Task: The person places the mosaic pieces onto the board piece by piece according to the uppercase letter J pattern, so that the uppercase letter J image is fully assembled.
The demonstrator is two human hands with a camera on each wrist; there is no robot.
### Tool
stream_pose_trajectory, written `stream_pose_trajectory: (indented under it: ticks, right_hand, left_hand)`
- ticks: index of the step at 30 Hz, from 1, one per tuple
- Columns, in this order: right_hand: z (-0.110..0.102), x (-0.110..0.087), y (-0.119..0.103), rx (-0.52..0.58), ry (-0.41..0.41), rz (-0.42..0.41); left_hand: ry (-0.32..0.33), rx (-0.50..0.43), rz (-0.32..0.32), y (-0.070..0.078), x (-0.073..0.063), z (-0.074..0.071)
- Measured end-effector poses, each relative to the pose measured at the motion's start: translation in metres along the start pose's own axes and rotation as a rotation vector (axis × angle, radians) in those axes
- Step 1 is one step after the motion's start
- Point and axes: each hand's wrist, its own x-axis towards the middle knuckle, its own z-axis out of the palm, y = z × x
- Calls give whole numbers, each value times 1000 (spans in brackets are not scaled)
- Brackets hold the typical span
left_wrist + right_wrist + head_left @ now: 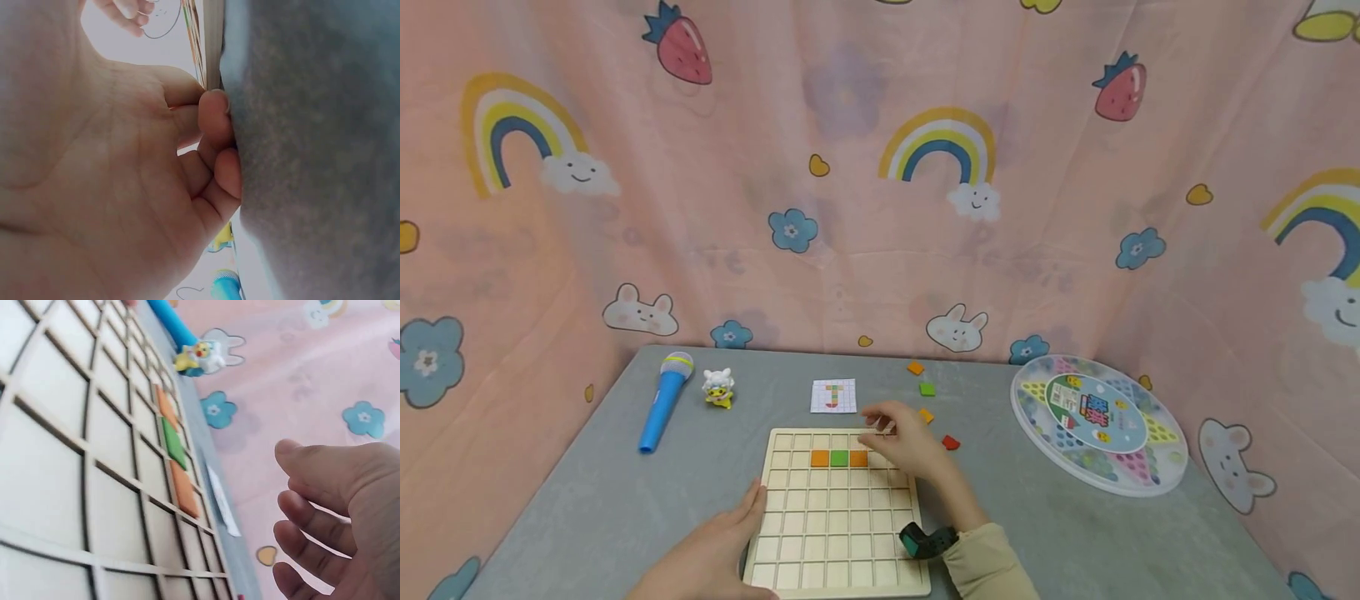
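Note:
A pale wooden grid board (816, 523) lies flat on the table. Two orange tiles and a green tile (838, 458) sit side by side in one of its far rows. My left hand (718, 546) rests along the board's left edge, thumb by the near corner; the left wrist view has its fingertips (215, 119) right at the board's side. Over the far right part of the board hovers my right hand (904, 437), fingers loosely bent and nothing between them. In the right wrist view it is apart from an orange tile (184, 490).
Behind the board lies a pattern card (833, 396). Loose tiles, among them a green one (927, 389) and a red one (951, 442), lie to its right. A round game board (1097, 425) is at far right, a blue microphone (664, 404) and small figurine (718, 388) at left.

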Motion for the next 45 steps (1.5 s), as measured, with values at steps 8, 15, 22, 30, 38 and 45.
stream_pose_trajectory:
  ticks: [8, 15, 22, 30, 38, 45]
  right_hand:
    - [-27, 0, 9, -23, 102, 5]
    - [-49, 1, 23, -86, 187, 18]
    - [-67, -3, 41, -126, 213, 50]
    - [-69, -8, 68, -158, 238, 122]
    - [-54, -8, 91, -169, 238, 208]
    - [-46, -9, 90, -201, 241, 203]
  left_hand:
    - [21, 16, -16, 0, -1, 1]
    - [15, 11, -7, 1, 0, 0]
    - [-1, -18, -24, 1, 0, 0]
    - [-6, -67, -42, 4, -2, -2]
    - [7, -40, -29, 2, -2, -1]
    - [7, -45, -39, 1, -1, 0]
